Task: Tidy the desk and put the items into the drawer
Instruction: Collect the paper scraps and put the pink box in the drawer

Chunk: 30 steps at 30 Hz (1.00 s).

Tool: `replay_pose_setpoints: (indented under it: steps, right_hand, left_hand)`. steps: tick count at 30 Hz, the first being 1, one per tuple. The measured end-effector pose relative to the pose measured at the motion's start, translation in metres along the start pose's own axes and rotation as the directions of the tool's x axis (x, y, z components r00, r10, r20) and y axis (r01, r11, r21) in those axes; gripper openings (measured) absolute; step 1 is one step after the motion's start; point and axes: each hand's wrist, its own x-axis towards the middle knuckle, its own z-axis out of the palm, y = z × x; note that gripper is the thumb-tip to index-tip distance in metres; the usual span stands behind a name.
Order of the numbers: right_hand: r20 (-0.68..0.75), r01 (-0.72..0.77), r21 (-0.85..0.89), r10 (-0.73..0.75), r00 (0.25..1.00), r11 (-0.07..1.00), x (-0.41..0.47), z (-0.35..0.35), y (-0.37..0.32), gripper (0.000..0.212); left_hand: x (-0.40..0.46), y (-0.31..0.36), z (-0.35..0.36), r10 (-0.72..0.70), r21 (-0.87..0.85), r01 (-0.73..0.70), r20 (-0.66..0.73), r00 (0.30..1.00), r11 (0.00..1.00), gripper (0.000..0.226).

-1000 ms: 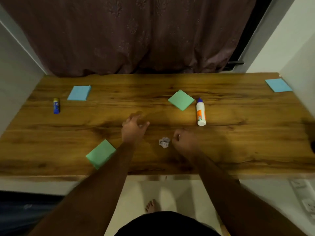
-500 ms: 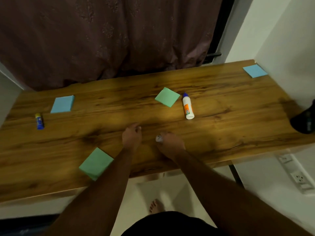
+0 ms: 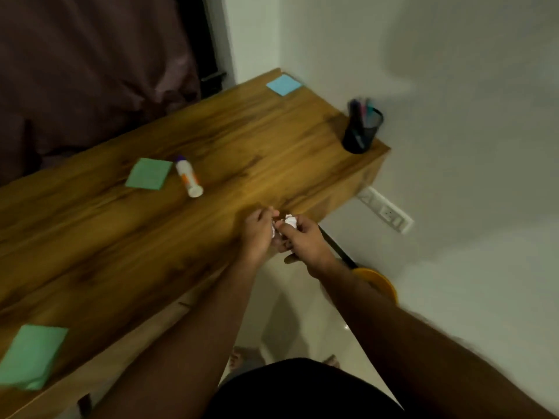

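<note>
Both my hands meet over the front edge of the wooden desk (image 3: 121, 237), pinching a small crumpled white paper ball (image 3: 291, 220) between them. My left hand (image 3: 257, 234) grips its left side and my right hand (image 3: 305, 240) holds its right side. On the desk lie a white glue bottle (image 3: 189, 179) with a purple cap, a green sticky-note pad (image 3: 149, 173) beside it, another green pad (image 3: 30, 355) at the near left, and a blue pad (image 3: 283, 85) at the far right corner.
A black mesh pen holder (image 3: 361, 131) with several pens stands at the desk's right end by the white wall. A wall socket (image 3: 385, 213) sits below the desk end. A yellow round object (image 3: 381, 282) is on the floor. A dark curtain hangs behind the desk.
My right hand picked the crumpled paper off the desk and both hands now hold it at the front edge. The view has swung to the right, bringing the pen holder and wall into sight.
</note>
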Motion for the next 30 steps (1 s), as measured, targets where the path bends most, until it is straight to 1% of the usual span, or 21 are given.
replay_pose_setpoints:
  steps: [2, 4, 7, 10, 14, 15, 18, 19, 21, 24, 28, 30]
  right_hand:
    - [-0.070, -0.027, 0.101, 0.034, 0.997, 0.995, -0.008, -0.046, 0.012, 0.023]
    - [-0.140, -0.038, 0.176, 0.064, 0.988, 0.984, -0.017, -0.084, 0.024, 0.017]
    - [-0.260, -0.050, 0.284, 0.127, 0.957, 0.958, -0.032, -0.140, 0.045, 0.013]
    - [-0.347, -0.071, 0.381, 0.214, 0.913, 0.922, -0.042, -0.180, 0.070, 0.018]
    - [-0.444, -0.085, 0.502, 0.341, 0.828, 0.861, -0.046, -0.218, 0.106, 0.007]
    - [-0.464, -0.095, 0.529, 0.381, 0.800, 0.843, -0.043, -0.227, 0.117, 0.006]
    - [-0.489, -0.147, 0.581, 0.489, 0.722, 0.800, -0.030, -0.247, 0.157, 0.018]
    - [-0.492, -0.163, 0.591, 0.514, 0.703, 0.790, -0.024, -0.252, 0.170, 0.019]
    - [-0.487, -0.188, 0.614, 0.555, 0.674, 0.767, -0.005, -0.260, 0.201, 0.019]
    - [-0.466, -0.227, 0.644, 0.610, 0.641, 0.730, 0.028, -0.266, 0.246, 0.019]
    - [-0.468, -0.269, 0.659, 0.663, 0.583, 0.702, 0.068, -0.276, 0.308, 0.026]
    - [-0.471, -0.285, 0.661, 0.679, 0.563, 0.694, 0.080, -0.278, 0.326, 0.016]
  left_hand:
    - [-0.013, -0.013, 0.045, -0.014, 0.028, 0.011, 0.105, 0.994, 1.000, 0.019]
    - [-0.023, -0.026, 0.082, -0.059, 0.045, 0.051, 0.188, 0.981, 0.998, 0.021]
    - [-0.034, -0.048, 0.132, -0.201, 0.075, 0.187, 0.298, 0.933, 0.979, 0.018]
    - [-0.034, -0.074, 0.166, -0.339, 0.188, 0.290, 0.345, 0.875, 0.938, 0.015]
    - [-0.029, -0.106, 0.204, -0.452, 0.285, 0.368, 0.343, 0.823, 0.885, 0.018]
    - [-0.026, -0.115, 0.213, -0.480, 0.306, 0.387, 0.343, 0.807, 0.870, 0.017]
    - [-0.012, -0.148, 0.235, -0.526, 0.348, 0.412, 0.356, 0.772, 0.842, 0.013]
    - [-0.006, -0.160, 0.240, -0.532, 0.355, 0.415, 0.359, 0.767, 0.838, 0.013]
    - [0.010, -0.191, 0.250, -0.551, 0.378, 0.428, 0.332, 0.765, 0.821, 0.016]
    - [0.037, -0.237, 0.258, -0.587, 0.415, 0.462, 0.252, 0.770, 0.784, 0.023]
    - [0.071, -0.299, 0.268, -0.599, 0.449, 0.476, 0.181, 0.780, 0.756, 0.023]
    - [0.084, -0.318, 0.273, -0.604, 0.449, 0.485, 0.171, 0.778, 0.751, 0.027]
